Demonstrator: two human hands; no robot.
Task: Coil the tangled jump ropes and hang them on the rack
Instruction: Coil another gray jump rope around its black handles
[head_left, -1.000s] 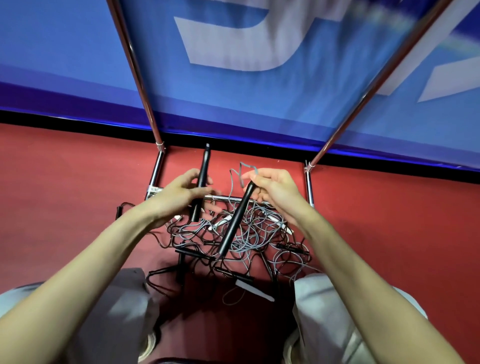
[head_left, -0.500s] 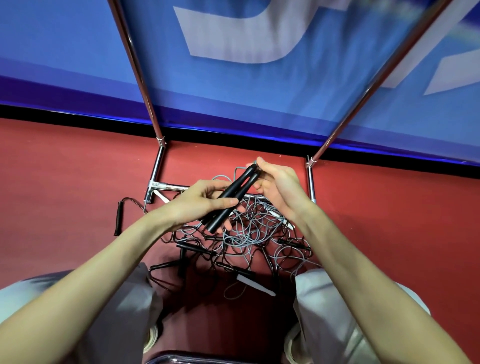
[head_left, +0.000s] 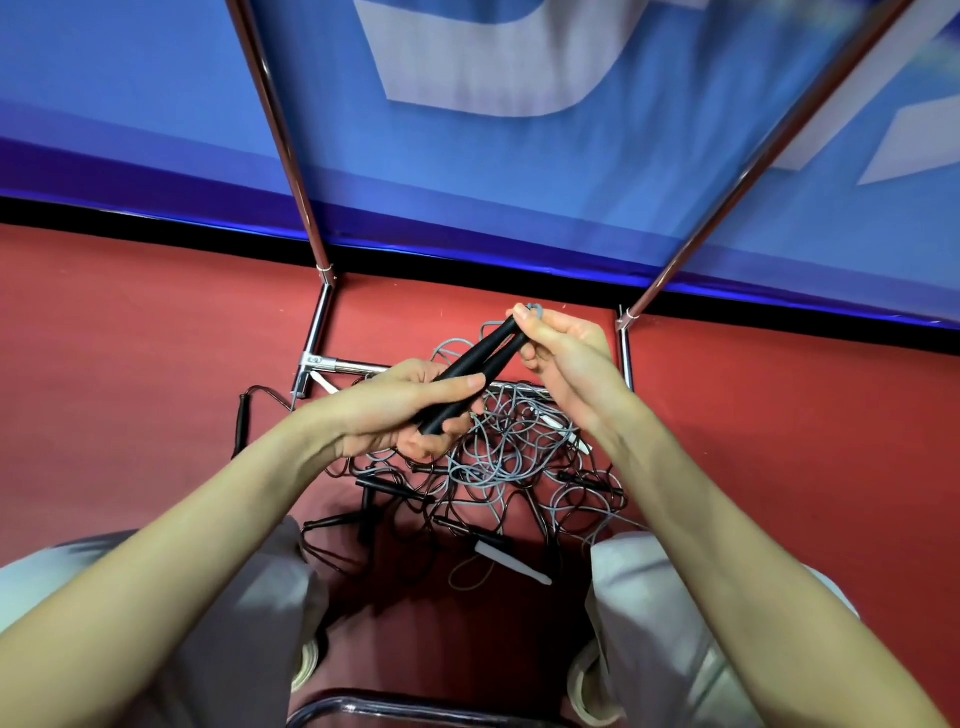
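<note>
I grip both black handles (head_left: 470, 375) paired, left hand (head_left: 405, 410) low, right hand (head_left: 558, 353) seemingly pinching their far ends, ready for coiling the grey rope (head_left: 498, 457).

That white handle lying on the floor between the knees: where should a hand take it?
Grip the white handle around its bare middle, coming straight down from above. It lies flat on the red floor, clear of the main tangle; only its cord end joins a loop.
</note>
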